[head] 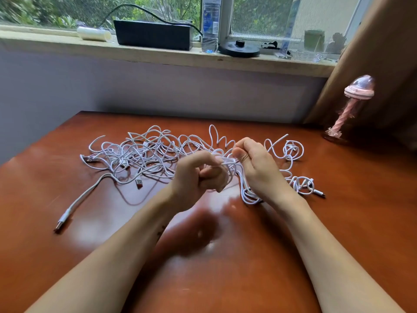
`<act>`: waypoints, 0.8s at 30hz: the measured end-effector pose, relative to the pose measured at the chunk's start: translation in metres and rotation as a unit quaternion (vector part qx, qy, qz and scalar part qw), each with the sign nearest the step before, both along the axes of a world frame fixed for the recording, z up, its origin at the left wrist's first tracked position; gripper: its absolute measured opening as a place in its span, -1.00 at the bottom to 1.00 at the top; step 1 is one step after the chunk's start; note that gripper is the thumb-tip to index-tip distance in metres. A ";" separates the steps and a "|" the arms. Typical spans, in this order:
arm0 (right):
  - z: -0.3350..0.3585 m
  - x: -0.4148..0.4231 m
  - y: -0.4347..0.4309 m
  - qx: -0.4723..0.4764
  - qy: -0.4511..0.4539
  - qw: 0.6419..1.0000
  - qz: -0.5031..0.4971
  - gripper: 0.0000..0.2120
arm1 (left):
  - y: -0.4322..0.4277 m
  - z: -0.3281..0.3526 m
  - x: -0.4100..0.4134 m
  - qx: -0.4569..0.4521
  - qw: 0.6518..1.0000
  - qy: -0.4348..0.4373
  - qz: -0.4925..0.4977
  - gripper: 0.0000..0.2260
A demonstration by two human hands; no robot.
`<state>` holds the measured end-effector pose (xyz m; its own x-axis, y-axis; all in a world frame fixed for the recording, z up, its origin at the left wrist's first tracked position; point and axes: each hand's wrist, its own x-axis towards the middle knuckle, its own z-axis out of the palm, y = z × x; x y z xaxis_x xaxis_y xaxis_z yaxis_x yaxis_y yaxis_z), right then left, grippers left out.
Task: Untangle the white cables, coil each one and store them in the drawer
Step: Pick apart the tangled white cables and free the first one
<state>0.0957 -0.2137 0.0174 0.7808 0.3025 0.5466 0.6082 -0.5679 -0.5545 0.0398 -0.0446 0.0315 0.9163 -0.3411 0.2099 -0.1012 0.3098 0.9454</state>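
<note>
Mostly tangle: white cables [144, 154] heaped mid-table [67, 256], far left of both hands.
Left hand [198, 177]: fist closed around gathered strands.
Right hand [255, 163]: pinching the same bundle.
Handling: light, limp, springy; judged best held near a USB plug [139, 183].

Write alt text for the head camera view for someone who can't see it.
Two bare hands, left hand and right hand, grip strands of a tangle of white cables spread across a reddish-brown wooden table. A loose USB plug lies at the left; a pink lamp stands at the right.
</note>
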 end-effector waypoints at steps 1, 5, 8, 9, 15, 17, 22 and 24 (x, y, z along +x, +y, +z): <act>-0.001 0.001 0.000 -0.003 -0.006 1.000 0.006 -0.84 | 0.002 0.001 0.000 -0.032 0.999 0.014 -0.010 -0.71; 0.000 0.001 -0.004 -0.020 -0.009 1.000 0.002 -0.80 | 0.006 0.004 0.002 -0.135 0.990 0.033 -0.011 -0.72; 0.001 0.000 -0.006 -0.050 -0.002 0.999 0.001 -0.75 | 0.008 0.007 0.002 -0.180 0.982 0.045 0.026 -0.71; 0.002 0.000 -0.006 -0.061 0.002 0.998 0.010 -0.76 | 0.008 0.009 0.002 -0.197 0.978 0.050 0.044 -0.71; -0.004 -0.005 0.004 -0.036 0.077 0.991 0.100 -0.69 | 0.014 0.010 0.010 -0.258 0.955 0.087 0.116 -0.65; -0.006 -0.008 0.009 -0.001 0.108 0.987 0.117 -0.69 | 0.014 0.010 0.011 -0.252 0.956 0.091 0.119 -0.61; 0.001 -0.018 0.013 0.047 0.125 0.982 0.137 -0.67 | 0.011 0.005 0.016 -0.174 0.971 0.067 0.151 -0.63; 0.005 -0.020 0.015 0.087 0.137 0.976 0.143 -0.67 | 0.010 0.003 0.018 -0.118 0.974 0.043 0.189 -0.65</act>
<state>0.0755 -0.1983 0.0220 0.8017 0.4514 0.3918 0.5438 -0.2788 -0.7915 0.0583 -0.0342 0.0347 0.9847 0.0723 0.1583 -0.1735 0.4764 0.8619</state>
